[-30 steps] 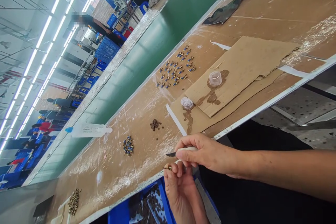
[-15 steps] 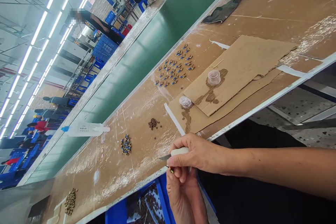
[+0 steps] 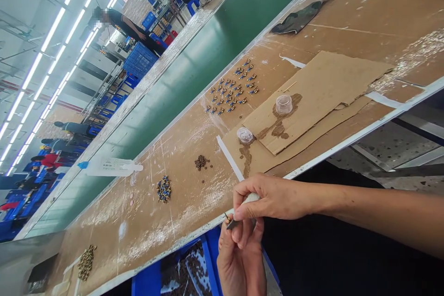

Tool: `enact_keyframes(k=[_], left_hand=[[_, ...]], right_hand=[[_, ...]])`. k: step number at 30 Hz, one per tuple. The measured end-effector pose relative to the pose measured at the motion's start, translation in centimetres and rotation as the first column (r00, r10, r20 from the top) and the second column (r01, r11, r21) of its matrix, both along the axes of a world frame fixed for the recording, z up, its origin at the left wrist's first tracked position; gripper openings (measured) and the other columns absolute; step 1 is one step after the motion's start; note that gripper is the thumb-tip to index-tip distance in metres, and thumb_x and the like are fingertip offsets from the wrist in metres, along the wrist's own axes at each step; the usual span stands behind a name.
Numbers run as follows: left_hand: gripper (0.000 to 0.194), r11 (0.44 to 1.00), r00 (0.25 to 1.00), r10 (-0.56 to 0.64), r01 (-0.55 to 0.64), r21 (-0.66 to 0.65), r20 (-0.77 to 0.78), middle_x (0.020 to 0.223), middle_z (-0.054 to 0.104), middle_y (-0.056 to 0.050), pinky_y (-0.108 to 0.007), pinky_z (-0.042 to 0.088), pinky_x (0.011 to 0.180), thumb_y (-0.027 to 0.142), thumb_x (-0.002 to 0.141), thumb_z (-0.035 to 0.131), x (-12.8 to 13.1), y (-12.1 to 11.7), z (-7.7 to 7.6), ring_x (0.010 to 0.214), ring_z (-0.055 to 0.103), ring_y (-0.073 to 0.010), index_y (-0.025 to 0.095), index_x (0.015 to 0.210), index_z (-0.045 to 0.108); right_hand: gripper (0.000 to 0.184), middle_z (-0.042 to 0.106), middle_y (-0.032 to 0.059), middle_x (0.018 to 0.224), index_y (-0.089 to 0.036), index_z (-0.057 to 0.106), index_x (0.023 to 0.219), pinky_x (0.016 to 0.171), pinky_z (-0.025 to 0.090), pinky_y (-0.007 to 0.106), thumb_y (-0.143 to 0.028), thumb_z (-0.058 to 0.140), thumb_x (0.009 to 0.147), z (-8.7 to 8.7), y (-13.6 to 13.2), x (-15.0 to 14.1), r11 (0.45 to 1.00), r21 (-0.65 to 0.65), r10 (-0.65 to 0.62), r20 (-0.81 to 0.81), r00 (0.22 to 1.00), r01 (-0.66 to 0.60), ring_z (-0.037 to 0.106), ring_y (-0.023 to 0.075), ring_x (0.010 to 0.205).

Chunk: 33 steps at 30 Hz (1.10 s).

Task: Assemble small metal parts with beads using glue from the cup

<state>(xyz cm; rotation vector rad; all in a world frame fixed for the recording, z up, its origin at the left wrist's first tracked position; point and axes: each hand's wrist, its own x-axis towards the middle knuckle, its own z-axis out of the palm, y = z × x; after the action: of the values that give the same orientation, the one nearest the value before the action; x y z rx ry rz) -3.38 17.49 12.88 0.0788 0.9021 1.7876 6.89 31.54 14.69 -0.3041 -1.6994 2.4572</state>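
Observation:
My right hand (image 3: 274, 196) is closed around the pale handle (image 3: 252, 197) of a small knife. Its short dark blade (image 3: 232, 225) is against or just beside a tiny dark-and-gold part (image 3: 227, 217). That part sits pinched in the fingertips of my left hand (image 3: 241, 259), palm up below; the fingers hide most of it. Both hands are close together at the table's front edge. Farther in on the table lie a heap of tiny blue-and-gold parts (image 3: 164, 189) and a small heap of brown bits (image 3: 200, 163).
Blue-and-gold parts (image 3: 229, 92) stand spread out near two clear cups (image 3: 283, 104) on cardboard (image 3: 333, 76). A white bottle (image 3: 111, 168) lies at the far edge; gold pieces (image 3: 86, 262) are heaped lower left. Below the edge is a blue bin (image 3: 212, 259). People work in the background.
The knife blade has swung from pointing left, clear of the part, down to the part in my left fingertips. My right hand has shifted slightly right.

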Motion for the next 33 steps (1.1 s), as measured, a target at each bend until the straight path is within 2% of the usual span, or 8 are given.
enact_keyframes(k=[6,11,14,20,24,26,30,33], left_hand=[[0.006,0.998,0.998,-0.056,0.056,0.014,-0.001,0.059,0.055,0.006,-0.039,0.049,0.091,0.020,0.077,0.069,-0.1,0.0,0.1,0.056,0.048,-0.0020,0.016,0.073,0.068],[0.010,0.996,0.996,-0.088,0.088,0.024,0.002,0.059,0.055,0.005,-0.039,0.048,0.093,0.020,0.078,0.067,-0.2,-0.1,0.0,0.058,0.050,-0.0033,0.016,0.070,0.067],[0.010,0.998,0.998,-0.064,0.064,-0.026,-0.001,0.058,0.055,0.005,-0.038,0.048,0.092,0.021,0.074,0.071,0.1,-0.1,0.4,0.060,0.052,-0.0047,0.016,0.067,0.066],[0.005,0.989,0.984,-0.038,0.011,-0.148,-0.177,0.060,0.056,0.001,-0.045,0.049,0.093,0.030,0.071,0.071,-0.2,-0.7,0.1,0.071,0.061,-0.0160,0.028,0.074,0.068],[0.005,0.980,0.948,-0.104,0.046,-0.192,-0.301,0.059,0.059,-0.001,-0.051,0.049,0.094,0.034,0.069,0.068,-1.1,-1.3,-0.5,0.079,0.063,-0.0252,0.038,0.073,0.066],[0.005,0.973,0.920,-0.152,0.075,-0.217,-0.361,0.058,0.059,-0.002,-0.054,0.048,0.095,0.037,0.069,0.066,-1.3,-1.3,-0.9,0.082,0.063,-0.0276,0.040,0.073,0.066],[0.006,0.962,0.880,-0.202,0.096,-0.254,-0.430,0.055,0.059,-0.002,-0.056,0.046,0.096,0.041,0.070,0.063,-1.3,-1.0,-1.2,0.079,0.064,-0.0279,0.040,0.074,0.068],[0.011,0.948,0.835,-0.144,-0.037,-0.317,-0.531,0.057,0.063,-0.002,-0.052,0.051,0.089,0.036,0.066,0.067,-2.4,-1.4,0.1,0.079,0.066,-0.0275,0.040,0.075,0.070]], right_hand=[[0.041,0.048,-0.0036,0.058,-0.014,0.050,0.073,0.049,0.037,0.017,-0.054,0.062,0.075,0.0,0.0,-0.1,0.999,-0.042,0.013,-0.010,1.000,-0.014,0.045,0.0059,0.050],[0.047,0.056,-0.0001,0.059,-0.014,0.049,0.069,0.052,0.038,0.019,-0.058,0.064,0.071,0.0,0.0,-0.2,0.991,-0.125,0.043,-0.035,0.998,-0.047,0.047,0.0064,0.051],[0.047,0.060,0.0024,0.062,-0.013,0.048,0.068,0.052,0.037,0.019,-0.057,0.065,0.071,0.0,0.0,-0.1,0.981,-0.180,0.068,-0.051,0.996,-0.076,0.052,0.0082,0.054],[0.045,0.062,0.0036,0.064,-0.013,0.050,0.067,0.053,0.036,0.020,-0.054,0.067,0.071,0.0,0.0,0.0,0.972,-0.214,0.088,-0.063,0.994,-0.100,0.056,0.0098,0.058],[0.043,0.058,0.0009,0.060,-0.012,0.052,0.067,0.057,0.037,0.021,-0.053,0.067,0.071,-0.4,0.0,-0.1,0.972,-0.209,0.095,-0.068,0.993,-0.108,0.053,0.0092,0.058],[0.044,0.054,-0.0011,0.058,-0.012,0.053,0.066,0.058,0.036,0.021,-0.053,0.069,0.068,-0.5,0.1,-0.2,0.984,-0.173,0.037,-0.021,0.999,-0.040,0.048,0.0084,0.058],[0.042,0.045,-0.0046,0.058,-0.011,0.056,0.068,0.057,0.028,0.020,-0.051,0.069,0.067,-0.4,0.3,-0.3,0.973,-0.049,-0.221,0.067,0.973,0.224,0.036,0.0057,0.059],[0.040,0.039,-0.0067,0.054,-0.012,0.054,0.067,0.052,0.023,0.020,-0.049,0.069,0.068,-0.3,0.3,-0.2,0.967,-0.119,-0.220,0.049,0.974,0.224,0.030,0.0046,0.054]])
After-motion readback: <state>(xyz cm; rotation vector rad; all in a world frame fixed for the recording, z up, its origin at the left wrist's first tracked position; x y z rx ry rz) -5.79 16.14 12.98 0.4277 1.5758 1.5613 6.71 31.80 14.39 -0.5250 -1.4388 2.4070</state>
